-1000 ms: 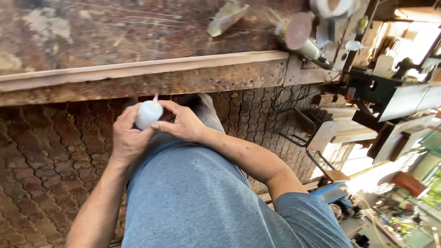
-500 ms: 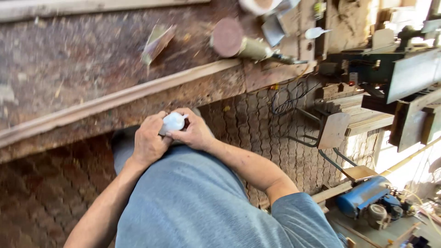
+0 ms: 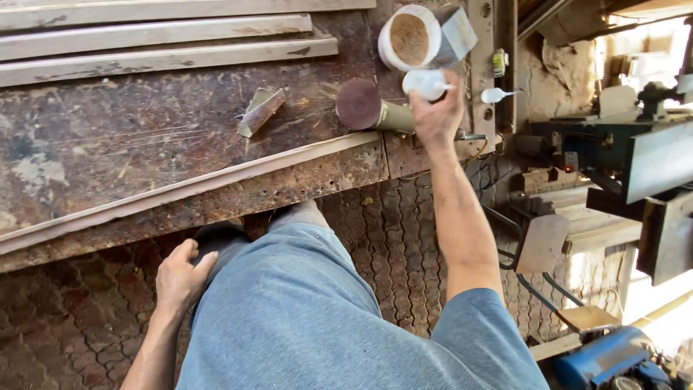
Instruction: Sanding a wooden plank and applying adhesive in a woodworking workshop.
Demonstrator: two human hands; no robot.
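Observation:
My right hand [image 3: 435, 115] is stretched out over the far right of the worn wooden workbench [image 3: 108, 159], shut on a small white squeeze bottle [image 3: 424, 81] with a nozzle. The bottle hangs just in front of a white tub [image 3: 408, 37] and above a disc sander [image 3: 372, 108] lying on the bench. My left hand [image 3: 178, 274] rests low by my thigh, fingers loosely apart and holding nothing. A long thin wood strip [image 3: 195, 186] lies along the bench's front edge.
Three pale wood strips [image 3: 166, 43] lie at the bench's back. A folded scrap of sandpaper [image 3: 258, 112] sits mid-bench, a second small white bottle [image 3: 498, 94] at the right. Machinery [image 3: 635, 152], cables and a blue motor [image 3: 603, 357] crowd the right; brick paving below.
My right hand has taken the white bottle out of both hands' grip and carried it up to the bench's right end. My left hand dropped to my thigh. The view tilted up.

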